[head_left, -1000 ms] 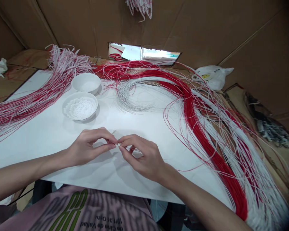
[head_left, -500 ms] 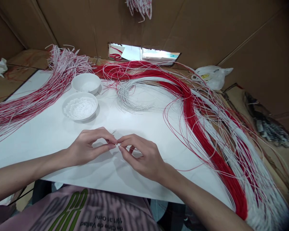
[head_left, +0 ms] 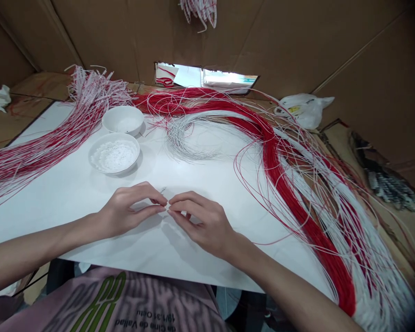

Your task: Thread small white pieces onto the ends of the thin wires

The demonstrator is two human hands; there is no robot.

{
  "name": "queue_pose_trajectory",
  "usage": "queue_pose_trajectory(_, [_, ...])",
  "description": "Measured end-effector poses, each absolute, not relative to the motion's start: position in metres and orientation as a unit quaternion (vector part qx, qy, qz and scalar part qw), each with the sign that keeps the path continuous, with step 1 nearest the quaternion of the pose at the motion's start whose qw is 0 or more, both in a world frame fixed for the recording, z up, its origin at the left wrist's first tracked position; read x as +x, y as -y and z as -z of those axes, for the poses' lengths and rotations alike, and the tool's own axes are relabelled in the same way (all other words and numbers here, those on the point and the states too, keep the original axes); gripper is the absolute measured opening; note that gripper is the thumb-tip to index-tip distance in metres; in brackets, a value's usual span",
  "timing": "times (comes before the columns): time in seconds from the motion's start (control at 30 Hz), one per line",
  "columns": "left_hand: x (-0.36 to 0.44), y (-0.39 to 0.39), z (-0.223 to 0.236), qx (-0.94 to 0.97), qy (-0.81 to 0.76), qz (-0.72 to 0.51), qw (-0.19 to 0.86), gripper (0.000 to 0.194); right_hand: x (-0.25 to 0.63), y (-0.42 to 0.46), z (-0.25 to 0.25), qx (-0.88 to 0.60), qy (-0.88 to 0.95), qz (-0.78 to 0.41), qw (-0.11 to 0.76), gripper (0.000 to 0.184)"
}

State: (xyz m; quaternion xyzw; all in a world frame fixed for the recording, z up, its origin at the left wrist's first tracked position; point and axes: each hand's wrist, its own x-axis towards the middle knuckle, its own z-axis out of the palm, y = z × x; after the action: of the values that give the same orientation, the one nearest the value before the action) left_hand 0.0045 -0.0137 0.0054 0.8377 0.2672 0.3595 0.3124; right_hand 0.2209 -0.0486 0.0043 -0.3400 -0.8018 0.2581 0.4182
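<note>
Left hand (head_left: 126, 210) and right hand (head_left: 207, 223) pinch a tiny whitish piece (head_left: 167, 206) at their fingertips, likely for fine control; white bowl (head_left: 136, 148) near, probably for easy reach

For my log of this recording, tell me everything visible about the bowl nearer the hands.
The nearer bowl is round, white and smooth-looking; plastic or ceramic, I cannot tell. It stands upright on the white tabletop, beyond the left hand, with no hand touching it. Small white pieces fill much of it. A second bowl stands just behind; whether they touch is unclear.
</note>
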Motion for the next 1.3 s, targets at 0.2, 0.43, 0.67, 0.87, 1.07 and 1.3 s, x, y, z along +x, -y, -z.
queue_pose_trajectory(0.2, [0.005, 0.014, -0.004, 0.849, -0.302, -0.317, 0.296, 0.008, 0.222, 0.048, 0.001, -0.378, 0.804, -0.218, 0.404, 0.014])
queue_pose_trajectory(0.43, [0.006, 0.016, 0.000, 0.878, -0.247, -0.310, 0.268, 0.015, 0.222, 0.048, 0.003, -0.372, 0.803, -0.236, 0.401, 0.013])
queue_pose_trajectory(0.67, [0.007, 0.017, -0.001, 0.874, -0.274, -0.304, 0.260, 0.016, 0.220, 0.047, 0.004, -0.377, 0.794, -0.241, 0.411, 0.007])
queue_pose_trajectory(0.87, [0.009, 0.022, 0.000, 0.867, -0.277, -0.329, 0.252, 0.016, 0.220, 0.049, 0.000, -0.359, 0.807, -0.237, 0.404, 0.008])
queue_pose_trajectory(1.07, [0.006, 0.015, -0.003, 0.845, -0.338, -0.356, 0.213, 0.010, 0.229, 0.041, -0.003, -0.445, 0.809, -0.184, 0.336, 0.009])
queue_pose_trajectory(1.3, [0.006, 0.012, -0.002, 0.838, -0.356, -0.359, 0.205, 0.008, 0.239, 0.033, 0.001, -0.509, 0.787, -0.198, 0.287, 0.025])
